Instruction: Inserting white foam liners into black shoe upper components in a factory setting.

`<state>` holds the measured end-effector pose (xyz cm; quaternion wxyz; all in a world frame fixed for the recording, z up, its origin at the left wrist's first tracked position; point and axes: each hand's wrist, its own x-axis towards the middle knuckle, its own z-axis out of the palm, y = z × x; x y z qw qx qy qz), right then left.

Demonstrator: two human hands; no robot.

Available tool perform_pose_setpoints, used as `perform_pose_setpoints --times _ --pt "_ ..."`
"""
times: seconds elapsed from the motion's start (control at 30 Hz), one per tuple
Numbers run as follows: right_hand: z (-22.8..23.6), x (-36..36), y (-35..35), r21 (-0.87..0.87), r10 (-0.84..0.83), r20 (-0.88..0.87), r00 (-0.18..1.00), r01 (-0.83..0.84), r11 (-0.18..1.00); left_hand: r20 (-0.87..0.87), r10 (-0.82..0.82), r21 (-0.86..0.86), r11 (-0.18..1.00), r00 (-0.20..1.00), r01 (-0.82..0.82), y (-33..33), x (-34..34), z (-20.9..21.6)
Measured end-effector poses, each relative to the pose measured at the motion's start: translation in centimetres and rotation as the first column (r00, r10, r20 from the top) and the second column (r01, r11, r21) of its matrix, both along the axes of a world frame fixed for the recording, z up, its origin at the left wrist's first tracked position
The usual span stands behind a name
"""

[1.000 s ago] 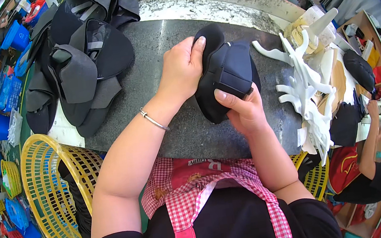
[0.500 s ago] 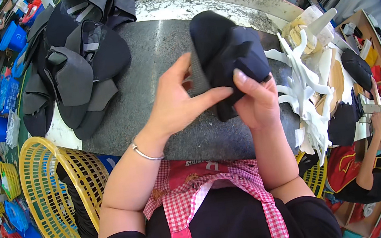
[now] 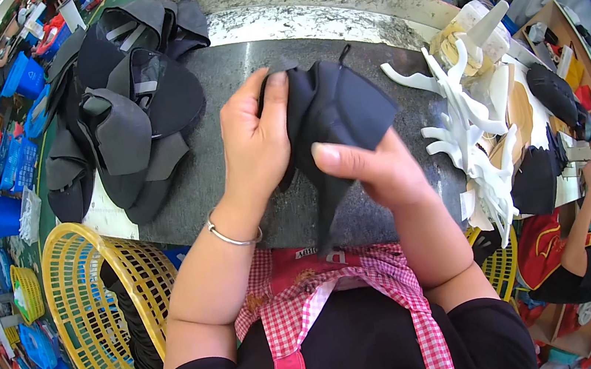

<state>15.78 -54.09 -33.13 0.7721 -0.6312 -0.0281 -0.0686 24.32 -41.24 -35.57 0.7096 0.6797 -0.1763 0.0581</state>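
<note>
Over the middle of the dark worktop I hold a black, cap-like fabric piece (image 3: 340, 100), folded, with a pointed flap hanging down and a small loop at its top. My left hand (image 3: 252, 141) pinches its left edge between thumb and fingers. On its lower right side, my right hand (image 3: 379, 170) presses with the thumb on top; those fingers are hidden beneath the cloth. To the left lies a heap of similar black pieces with grey panels (image 3: 120, 125). White antler-shaped parts (image 3: 472, 139) lie in a pile at the right.
A yellow plastic basket (image 3: 69, 251) with dark fabric in it stands at the front left of the dark worktop (image 3: 228, 66). A second yellow basket (image 3: 500, 262) is at the front right. Beyond the white parts, a co-worker (image 3: 574, 260) handles black fabric by a machine.
The fabric piece has been turned, and its pointed flap now hangs toward me. My left hand has moved up to its upper left edge; my right hand has dropped slightly.
</note>
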Motion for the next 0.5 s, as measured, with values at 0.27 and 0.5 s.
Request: perform_pose_setpoints --times 0.27,0.5 --pt "0.0 -0.5 -0.7 0.326 0.214 -0.16 0.964 -0.153 0.933 0.031 -0.057 0.092 0.994 0.998 0.054 1.7 -0.4 1.4" --pt "-1.2 0.0 -1.3 0.06 0.066 -0.056 0.996 -0.063 0.996 -0.243 -0.191 -0.338 0.936 0.951 0.101 2.2 0.9 3.0"
